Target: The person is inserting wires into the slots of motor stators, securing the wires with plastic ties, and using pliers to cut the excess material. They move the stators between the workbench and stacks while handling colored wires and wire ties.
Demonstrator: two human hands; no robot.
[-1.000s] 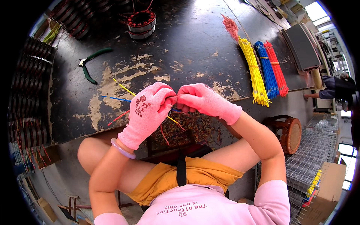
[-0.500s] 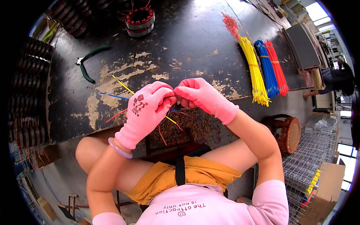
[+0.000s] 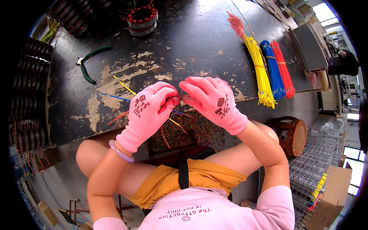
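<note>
I see both gloved hands, left hand [image 3: 147, 111] and right hand [image 3: 212, 101], each grip pinched on thin coloured wires [image 3: 122, 86] above the worn tabletop [image 3: 191, 42].

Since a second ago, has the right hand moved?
Yes. The right hand has rolled over, its printed back now facing up, and its fingers have spread. It stays in place at the table's near edge, fingertips meeting the left hand.

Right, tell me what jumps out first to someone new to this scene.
Two pink-gloved hands meet at centre, the left hand and right hand pinching thin coloured wires at the near edge of a worn black workbench. To the right lie bright bundles of yellow wires, blue wires and red wires. Green-handled pliers lie far left.
</note>
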